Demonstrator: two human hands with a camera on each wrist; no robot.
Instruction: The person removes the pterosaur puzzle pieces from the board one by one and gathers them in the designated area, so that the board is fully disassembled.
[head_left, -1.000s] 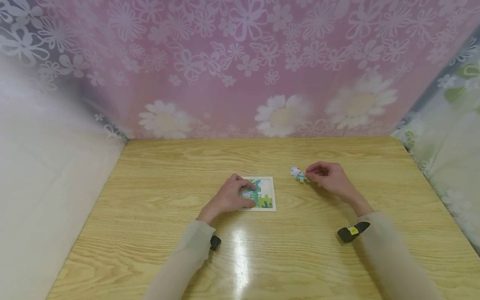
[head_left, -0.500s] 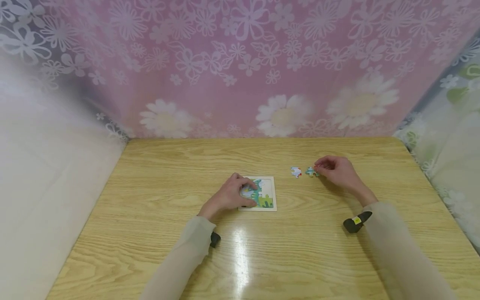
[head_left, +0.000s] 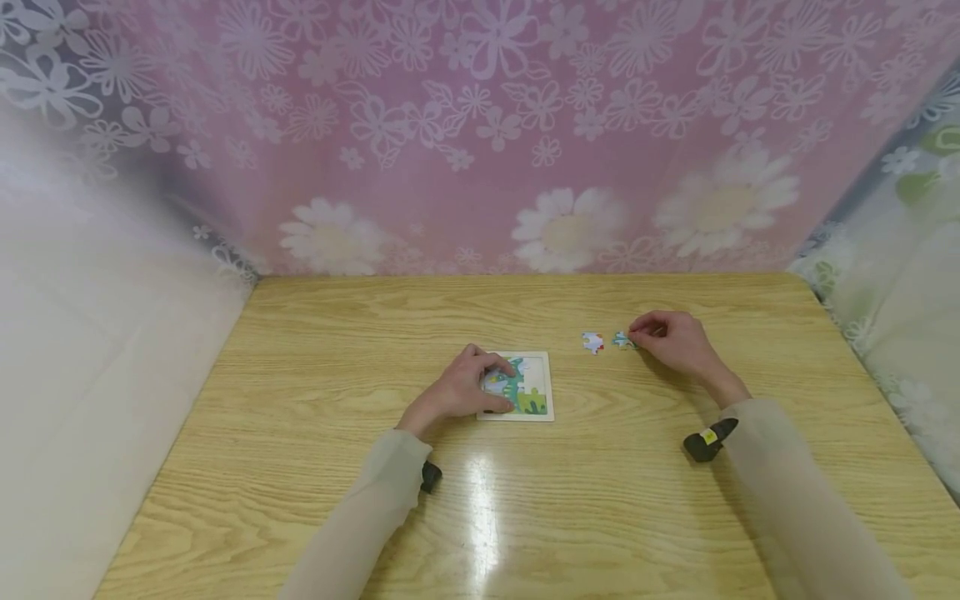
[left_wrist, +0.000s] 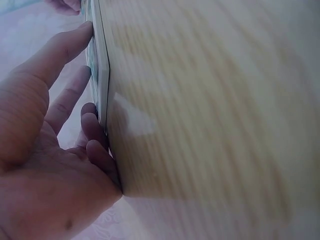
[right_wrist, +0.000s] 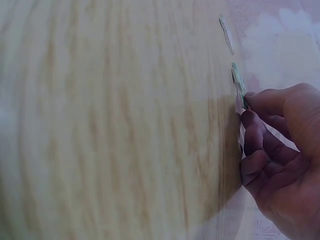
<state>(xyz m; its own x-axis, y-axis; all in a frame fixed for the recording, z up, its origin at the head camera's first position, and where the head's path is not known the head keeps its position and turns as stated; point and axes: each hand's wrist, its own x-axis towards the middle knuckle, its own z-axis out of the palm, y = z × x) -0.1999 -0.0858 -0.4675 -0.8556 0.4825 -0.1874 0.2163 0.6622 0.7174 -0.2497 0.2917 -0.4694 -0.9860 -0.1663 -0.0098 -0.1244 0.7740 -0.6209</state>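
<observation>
A square puzzle board (head_left: 551, 390) with a pale frame and a green and white picture lies mid-table; its upper right part is bare white. My left hand (head_left: 459, 388) covers the board's left side, thumb and forefinger spread on the picture. Low against the board (left_wrist: 103, 75), the left wrist view shows other fingers bent at its edge. My right hand (head_left: 675, 343) pinches the right end of a green puzzle piece (head_left: 621, 339), which looks slightly tilted. In the right wrist view, thumb and forefinger meet at that piece (right_wrist: 239, 82). Left of it lies a white and red piece (head_left: 592, 342).
The wooden table (head_left: 300, 400) meets a pink flowered cloth (head_left: 435, 167) at its back edge. Pale cloth hangs at both sides. Each wrist carries a small black camera, the right one (head_left: 703, 444) bearing a yellow label.
My right hand has moved right and slightly back, drawing the green piece apart from the white one; since half a second ago it has barely moved. My left hand has stayed on the board.
</observation>
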